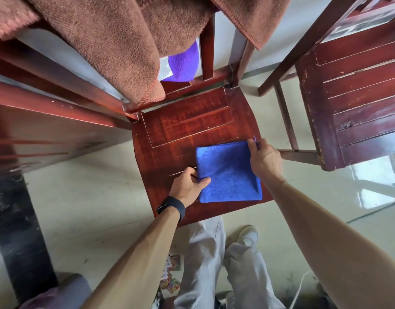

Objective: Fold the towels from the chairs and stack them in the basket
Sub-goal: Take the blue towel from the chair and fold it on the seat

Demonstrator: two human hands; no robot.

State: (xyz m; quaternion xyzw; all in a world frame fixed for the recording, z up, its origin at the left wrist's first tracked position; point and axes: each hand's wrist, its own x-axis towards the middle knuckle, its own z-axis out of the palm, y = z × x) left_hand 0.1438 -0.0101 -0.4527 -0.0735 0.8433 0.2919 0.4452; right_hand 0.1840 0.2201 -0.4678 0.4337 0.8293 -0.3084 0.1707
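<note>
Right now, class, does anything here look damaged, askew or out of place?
Yes. The right-hand chair has chipped paint along its seat edge, and colourful papers lie scattered on the floor. The blue towel looks neatly folded.

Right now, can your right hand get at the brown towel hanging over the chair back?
Probably yes: the brown towel hangs just beyond the seat with nothing between, but the right hand must first release the blue towel corner it holds.
</note>
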